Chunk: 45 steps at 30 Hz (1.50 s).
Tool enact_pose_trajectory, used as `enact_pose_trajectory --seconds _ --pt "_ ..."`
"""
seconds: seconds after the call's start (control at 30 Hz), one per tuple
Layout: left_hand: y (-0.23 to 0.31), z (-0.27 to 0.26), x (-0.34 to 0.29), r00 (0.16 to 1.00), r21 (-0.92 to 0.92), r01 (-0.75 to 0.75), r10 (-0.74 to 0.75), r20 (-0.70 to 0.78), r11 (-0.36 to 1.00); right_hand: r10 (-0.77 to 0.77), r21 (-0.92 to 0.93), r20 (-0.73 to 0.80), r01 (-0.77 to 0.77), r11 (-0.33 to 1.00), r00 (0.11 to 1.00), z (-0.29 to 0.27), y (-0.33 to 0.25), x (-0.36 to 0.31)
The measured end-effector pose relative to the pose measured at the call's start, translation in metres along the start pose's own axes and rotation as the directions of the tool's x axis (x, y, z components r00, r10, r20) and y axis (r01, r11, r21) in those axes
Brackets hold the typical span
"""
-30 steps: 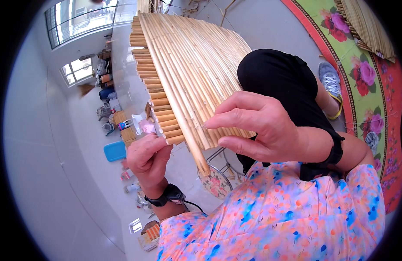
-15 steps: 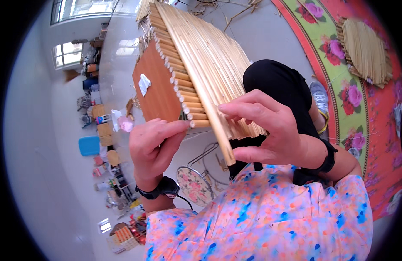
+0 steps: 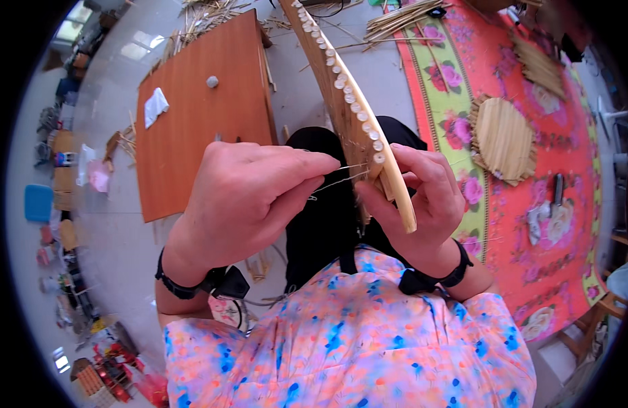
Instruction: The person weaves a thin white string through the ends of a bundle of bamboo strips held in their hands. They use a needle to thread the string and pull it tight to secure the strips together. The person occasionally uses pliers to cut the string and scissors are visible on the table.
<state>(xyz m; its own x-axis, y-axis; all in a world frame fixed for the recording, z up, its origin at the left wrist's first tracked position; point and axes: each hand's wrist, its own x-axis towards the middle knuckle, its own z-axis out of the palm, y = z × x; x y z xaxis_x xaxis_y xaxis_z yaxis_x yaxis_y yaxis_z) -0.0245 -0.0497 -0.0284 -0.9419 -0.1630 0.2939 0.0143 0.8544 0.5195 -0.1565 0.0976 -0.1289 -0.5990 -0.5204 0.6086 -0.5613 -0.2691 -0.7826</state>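
A panel of pale reed stalks (image 3: 337, 102) stands tipped nearly on its edge above my lap, its row of round cut ends toward me. A long smooth stalk (image 3: 393, 166) runs along that edge, and its tip sticks out below. My right hand (image 3: 429, 197) grips the panel's near corner, thumb on one side and fingers on the other. To the left, my left hand (image 3: 249, 197) is closed in a pinch on thin thread (image 3: 344, 179). Two strands stretch from these fingers to the panel's corner; the fingertips are apart from the stalks.
A low brown wooden table (image 3: 198, 129) stands at left, bearing a crumpled white tissue (image 3: 155, 107) and a small pale round thing (image 3: 212, 81). On the right, a red floral mat (image 3: 524, 251) carries a rounded reed panel (image 3: 504, 139). Loose stalks (image 3: 409, 20) lie at the back.
The reed panel has turned from lying face up to standing on edge. My left hand has moved from the stalk ends to pulling thread; my right hand has closed round the corner.
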Motion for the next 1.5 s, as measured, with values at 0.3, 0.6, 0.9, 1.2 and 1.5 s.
enact_pose_trajectory --seconds 0.3,0.6,0.9,1.2,1.5 --pt "-0.011 0.000 -0.016 0.998 0.039 -0.058 0.059 -0.031 0.998 -0.092 -0.245 0.046 0.100 0.964 0.995 0.005 -0.017 0.003" --pt "-0.021 -0.005 -0.021 0.995 0.035 -0.054 0.056 -0.078 0.998 -0.100 -0.341 0.038 0.107 0.934 0.994 0.001 -0.016 0.002" --pt "-0.026 0.010 -0.030 0.973 -0.092 -0.097 0.075 -0.216 0.991 -0.058 -0.352 0.021 0.061 0.934 0.998 0.004 -0.016 -0.002" --pt "-0.027 0.019 -0.028 0.977 -0.074 -0.100 0.084 -0.195 0.992 -0.020 -0.414 0.025 0.029 0.910 0.999 -0.001 -0.018 -0.006" --pt "-0.027 0.022 -0.026 0.984 -0.046 -0.087 0.079 -0.159 0.995 0.019 -0.432 0.020 -0.009 0.902 1.000 -0.002 -0.017 -0.009"
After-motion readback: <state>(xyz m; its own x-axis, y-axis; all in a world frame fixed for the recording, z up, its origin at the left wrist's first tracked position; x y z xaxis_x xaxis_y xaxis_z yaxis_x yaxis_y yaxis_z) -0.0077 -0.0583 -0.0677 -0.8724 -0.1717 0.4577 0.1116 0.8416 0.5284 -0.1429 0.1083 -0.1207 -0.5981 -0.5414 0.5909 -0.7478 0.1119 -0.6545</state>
